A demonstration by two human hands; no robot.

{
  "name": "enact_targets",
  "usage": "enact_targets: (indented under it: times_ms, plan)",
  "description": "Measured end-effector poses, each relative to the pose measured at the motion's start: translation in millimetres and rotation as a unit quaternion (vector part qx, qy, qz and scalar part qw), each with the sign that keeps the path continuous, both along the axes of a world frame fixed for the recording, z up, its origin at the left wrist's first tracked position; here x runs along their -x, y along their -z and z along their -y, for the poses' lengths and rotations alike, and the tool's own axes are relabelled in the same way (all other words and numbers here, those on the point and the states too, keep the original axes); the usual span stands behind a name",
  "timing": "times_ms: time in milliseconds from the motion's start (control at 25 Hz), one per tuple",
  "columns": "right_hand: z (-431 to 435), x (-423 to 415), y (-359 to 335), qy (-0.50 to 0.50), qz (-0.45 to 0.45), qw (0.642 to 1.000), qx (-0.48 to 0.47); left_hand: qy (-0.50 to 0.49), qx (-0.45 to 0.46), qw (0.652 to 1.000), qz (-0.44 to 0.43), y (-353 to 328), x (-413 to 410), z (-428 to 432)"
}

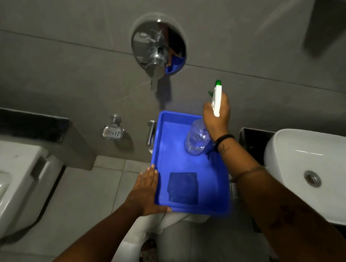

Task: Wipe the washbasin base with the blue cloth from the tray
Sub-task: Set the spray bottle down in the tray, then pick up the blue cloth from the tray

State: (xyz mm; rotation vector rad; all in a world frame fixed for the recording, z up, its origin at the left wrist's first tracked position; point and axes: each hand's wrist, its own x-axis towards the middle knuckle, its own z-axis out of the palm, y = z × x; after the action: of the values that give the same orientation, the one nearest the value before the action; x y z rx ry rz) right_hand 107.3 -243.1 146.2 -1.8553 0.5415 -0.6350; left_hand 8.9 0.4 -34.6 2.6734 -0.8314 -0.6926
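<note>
Left hand [145,189], fingers flat, steadies the tray [177,115]; right hand [216,118] grasps the bottle [196,141]. Best set it down upright, then pinch the folded cloth [183,187].

We list the following:
- Wall [73,17]: large grey tiles, dimly lit.
- Mixer plate [142,44]: round, chrome, with a lever, set on the wall at centre.
- Soap dish [112,133]: chrome, fixed to the wall lower down, left of centre.
- Toilet [6,189]: white, far left, in front of a black-topped ledge [22,119].
- Floor [92,186]: paler grey tiles.
</note>
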Motion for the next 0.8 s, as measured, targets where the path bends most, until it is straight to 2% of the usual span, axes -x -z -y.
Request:
enact_targets:
  times_ms: [320, 440, 560, 680, 800]
  plan:
    - [17.3, -59.6, 24.5, 0.027, -0.061, 0.998, -0.007, -0.004, -0.011, 1.0, -0.026, -11.5, 0.0, 7.0]
    - [26.7, -39.2, 33.8, 0.0, -0.111, 0.993, -0.041, 0.003, -0.017, 1.0, -0.01, -7.6, -2.4, 8.4]
    - [19.2, 18.0, 79.1, -0.027, -0.191, 0.981, 0.001, 0.008, 0.023, 0.999, 0.044, -6.2, -3.4, 12.8]
    - [2.9, 89.2, 140.8, 0.017, -0.31, 0.951, 0.004, 0.012, 0.08, 0.994, 0.068, -7.1, -6.7, 35.2]
    - [-13.2, 130.5, 175.6, -0.046, -0.438, 0.897, -0.024, -0.109, 0.101, 0.989, 0.001, 0.0, -3.3, 65.9]
